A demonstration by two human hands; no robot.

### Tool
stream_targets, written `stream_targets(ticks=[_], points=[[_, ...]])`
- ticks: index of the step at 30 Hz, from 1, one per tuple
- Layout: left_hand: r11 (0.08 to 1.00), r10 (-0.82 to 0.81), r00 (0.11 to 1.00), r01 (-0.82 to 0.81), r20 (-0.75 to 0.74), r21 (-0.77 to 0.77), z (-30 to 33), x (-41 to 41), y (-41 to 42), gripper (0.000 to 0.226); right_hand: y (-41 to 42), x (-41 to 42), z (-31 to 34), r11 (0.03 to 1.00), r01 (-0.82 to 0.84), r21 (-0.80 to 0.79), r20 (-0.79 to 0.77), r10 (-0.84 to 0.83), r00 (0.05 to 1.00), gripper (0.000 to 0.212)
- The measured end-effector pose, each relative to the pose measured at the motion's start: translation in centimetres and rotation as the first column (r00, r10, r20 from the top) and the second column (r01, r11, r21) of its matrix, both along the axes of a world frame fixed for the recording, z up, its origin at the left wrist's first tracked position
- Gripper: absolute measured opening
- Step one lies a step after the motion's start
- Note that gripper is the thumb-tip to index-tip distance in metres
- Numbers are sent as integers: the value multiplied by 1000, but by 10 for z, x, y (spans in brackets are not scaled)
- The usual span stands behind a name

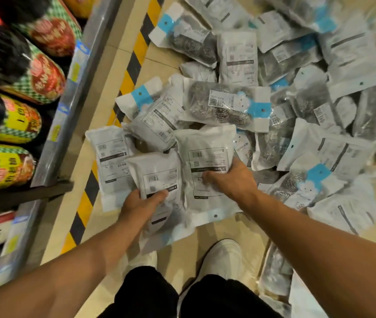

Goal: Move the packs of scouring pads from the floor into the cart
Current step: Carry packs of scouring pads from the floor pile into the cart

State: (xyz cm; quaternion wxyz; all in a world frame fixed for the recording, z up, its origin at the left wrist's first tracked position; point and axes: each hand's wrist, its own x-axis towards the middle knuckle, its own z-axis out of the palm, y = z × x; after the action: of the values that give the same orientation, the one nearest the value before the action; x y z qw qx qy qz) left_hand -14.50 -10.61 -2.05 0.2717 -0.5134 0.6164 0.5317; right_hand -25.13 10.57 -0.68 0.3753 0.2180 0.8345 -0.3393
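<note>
Several packs of steel scouring pads lie heaped on the tan floor, white backs and blue-tabbed fronts mixed, such as one clear-fronted pack [223,106]. My left hand [141,203] grips a white pack [157,180] with its printed back up, thumb on top. My right hand [230,175] grips a larger white pack [205,154] beside it, fingers curled over its right edge. Both packs sit at the near edge of the heap. No cart is in view.
A store shelf [67,106] with dark bottles bearing red and yellow labels [21,118] runs along the left. Yellow-black hazard tape [127,79] marks the floor beside it. My white shoes [223,258] stand just below the heap; more packs [274,271] lie at the right foot.
</note>
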Motion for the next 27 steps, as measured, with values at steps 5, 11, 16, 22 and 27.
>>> stream_targets(ticks=[5, 11, 16, 22, 27], points=[[995, -61, 981, 74, -183, 64, 130, -21, -8, 22, 13, 9, 133, 980, 145, -133, -57, -154, 987, 44], [963, -151, 942, 209, -301, 169, 320, -56, 3, 53, 55, 17, 335, 911, 340, -234, -128, -375, 918, 39], [934, -183, 913, 277, -365, 225, 503, -65, 21, 30, 87, 33, 514, 856, 412, -313, -121, -466, 876, 39], [882, -316, 790, 448, -525, 144, 701, -77, 47, 54, 122, 58, 701, 802, 378, -463, -247, -527, 813, 40], [852, -288, 686, 502, -668, 149, 791, -85, 80, 70, 148, 81, 783, 748, 385, -540, -347, -615, 708, 39]])
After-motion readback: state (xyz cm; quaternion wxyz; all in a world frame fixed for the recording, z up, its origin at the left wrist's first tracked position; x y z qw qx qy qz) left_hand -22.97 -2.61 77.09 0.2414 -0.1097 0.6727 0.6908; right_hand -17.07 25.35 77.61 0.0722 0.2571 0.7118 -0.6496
